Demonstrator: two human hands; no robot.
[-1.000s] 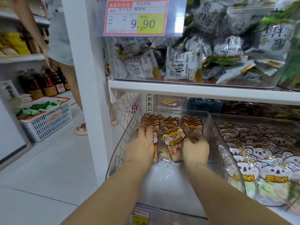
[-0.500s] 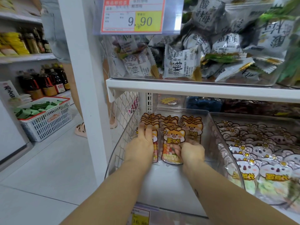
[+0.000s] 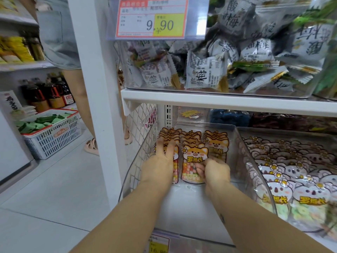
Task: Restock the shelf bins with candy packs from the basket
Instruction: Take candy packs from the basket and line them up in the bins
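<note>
Stocking in progress at the shelf bin (image 3: pixel 184 207).
Left hand (image 3: pixel 160 161) is pressing flat on left stack (image 3: pixel 169 134); right hand (image 3: pixel 216 170) is pinching "罗班长" pack (image 3: pixel 193 159); "9.90" tag (image 3: pixel 152 17) is hanging above shelf bin.

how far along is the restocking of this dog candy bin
Done: three rows of dog packs sit at the back of the clear bin. In hand: the left hand presses on the left row while the right hand pinches the front middle pack. Left: the bin's front half is bare; the basket holds green packs.
</note>
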